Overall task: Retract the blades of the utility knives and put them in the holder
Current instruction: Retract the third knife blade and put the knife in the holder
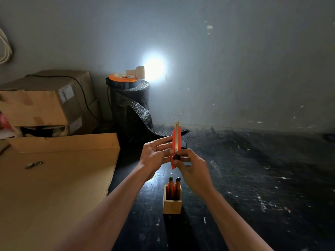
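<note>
I hold an orange utility knife [176, 142] upright in front of me, its metal tip pointing up. My left hand [155, 156] supports its body from the left with fingers stretched behind it. My right hand [192, 169] grips its lower end, thumb on the black slider. Below the hands a small wooden holder [172, 205] stands on the dark floor, with two orange knives [174, 188] upright inside, black ends up.
A large flat cardboard box [54, 187] lies at the left, with stacked cartons [45, 104] behind it. A black bubble-wrap roll [131, 109] with an orange reel and a bright lamp [154, 69] stands by the wall. Dark scuffed floor [262, 169] spreads to the right.
</note>
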`<state>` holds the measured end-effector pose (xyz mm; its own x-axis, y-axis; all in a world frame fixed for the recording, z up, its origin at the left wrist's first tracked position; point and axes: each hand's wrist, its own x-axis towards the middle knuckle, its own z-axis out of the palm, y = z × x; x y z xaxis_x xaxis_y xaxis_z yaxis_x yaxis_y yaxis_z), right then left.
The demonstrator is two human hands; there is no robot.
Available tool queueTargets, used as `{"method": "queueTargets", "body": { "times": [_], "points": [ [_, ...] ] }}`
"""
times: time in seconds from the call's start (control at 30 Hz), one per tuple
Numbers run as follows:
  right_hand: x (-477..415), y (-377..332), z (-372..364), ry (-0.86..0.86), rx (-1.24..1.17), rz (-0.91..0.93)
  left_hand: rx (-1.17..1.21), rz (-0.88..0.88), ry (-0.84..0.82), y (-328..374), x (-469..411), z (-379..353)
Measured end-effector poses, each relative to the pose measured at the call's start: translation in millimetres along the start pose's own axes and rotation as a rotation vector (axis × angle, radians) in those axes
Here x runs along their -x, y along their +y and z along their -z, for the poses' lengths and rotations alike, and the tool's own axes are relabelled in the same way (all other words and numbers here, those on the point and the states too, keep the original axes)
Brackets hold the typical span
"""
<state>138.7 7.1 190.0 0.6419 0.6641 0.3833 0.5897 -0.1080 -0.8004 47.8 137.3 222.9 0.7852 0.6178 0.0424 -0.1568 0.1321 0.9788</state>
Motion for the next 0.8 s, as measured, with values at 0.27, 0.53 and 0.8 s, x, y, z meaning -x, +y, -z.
{"method": "queueTargets", "body": {
  "times": [0.27, 0.53, 0.8],
  "points": [
    [-18, 14, 0, 0.102, -0.128, -0.113, 0.037, 0.069, -0.065, -34, 8, 2],
    [-17, 61, -14, 0.057, -0.175, -0.197, -0.135, 0.185, 0.119, -110, -12, 17],
    [-2, 116, -40, -0.046, -0.053, -0.347, -0.652, 0.405, 0.089, -190, -2, 40]
  ]
}}
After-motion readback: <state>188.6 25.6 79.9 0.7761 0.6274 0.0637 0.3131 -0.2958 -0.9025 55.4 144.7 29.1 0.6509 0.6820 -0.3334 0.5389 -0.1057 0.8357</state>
